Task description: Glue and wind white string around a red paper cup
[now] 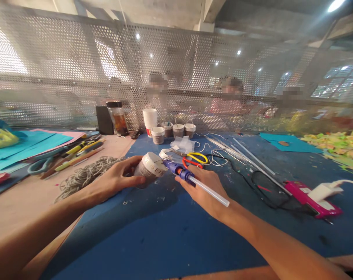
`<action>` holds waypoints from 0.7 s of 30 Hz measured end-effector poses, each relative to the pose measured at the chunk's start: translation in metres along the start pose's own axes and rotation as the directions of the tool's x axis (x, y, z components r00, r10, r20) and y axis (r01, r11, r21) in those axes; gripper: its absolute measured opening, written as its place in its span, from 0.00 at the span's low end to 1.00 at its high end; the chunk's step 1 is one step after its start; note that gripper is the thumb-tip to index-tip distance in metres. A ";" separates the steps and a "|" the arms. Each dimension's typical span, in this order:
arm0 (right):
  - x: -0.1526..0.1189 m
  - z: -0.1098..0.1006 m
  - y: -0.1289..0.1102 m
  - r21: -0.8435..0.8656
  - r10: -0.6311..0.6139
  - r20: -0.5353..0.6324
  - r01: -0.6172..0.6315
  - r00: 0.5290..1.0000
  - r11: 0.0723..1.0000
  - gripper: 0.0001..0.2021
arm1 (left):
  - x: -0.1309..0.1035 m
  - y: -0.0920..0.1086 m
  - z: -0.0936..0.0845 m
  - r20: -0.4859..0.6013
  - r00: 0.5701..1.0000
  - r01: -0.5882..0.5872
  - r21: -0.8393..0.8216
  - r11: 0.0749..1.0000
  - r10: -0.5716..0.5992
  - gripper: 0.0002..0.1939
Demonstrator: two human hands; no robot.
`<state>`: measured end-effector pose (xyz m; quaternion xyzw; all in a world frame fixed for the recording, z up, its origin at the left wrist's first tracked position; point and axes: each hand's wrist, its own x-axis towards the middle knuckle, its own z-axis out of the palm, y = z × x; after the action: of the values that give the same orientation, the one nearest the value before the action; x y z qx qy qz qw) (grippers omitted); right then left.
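My left hand grips a paper cup, tilted on its side above the blue mat. Grey-brown material covers the cup's lower part, and a white band with lettering shows beyond it. In my right hand is a purple hot glue gun, its nozzle close to the cup's white band; whether they touch I cannot tell. A clear glue stick juts out of the gun's back towards me. Scissors with yellow and red handles lie just behind the gun. A bundle of grey cord rests beside my left wrist.
Several small wrapped cups and a stack of white paper cups stand at the back, near a drink jar. A pink power strip with a white plug lies right. Pens and tools lie left. A perforated metal screen stands behind.
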<state>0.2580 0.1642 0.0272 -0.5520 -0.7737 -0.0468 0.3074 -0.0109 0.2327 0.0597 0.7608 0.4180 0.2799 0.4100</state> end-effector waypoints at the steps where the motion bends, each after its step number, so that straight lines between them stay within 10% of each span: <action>1: 0.000 0.000 0.000 -0.003 0.002 -0.001 -0.002 1.000 1.000 0.08 | 0.000 0.000 0.000 -0.001 1.000 0.002 -0.003 1.000 -0.002 0.35; 21: 0.001 0.000 -0.001 -0.024 0.011 -0.003 -0.012 1.000 1.000 0.08 | -0.001 0.007 -0.001 0.099 0.995 0.024 -0.054 0.998 -0.018 0.33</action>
<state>0.2575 0.1646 0.0281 -0.5600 -0.7694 -0.0552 0.3023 -0.0093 0.2300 0.0661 0.7575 0.3975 0.2493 0.4539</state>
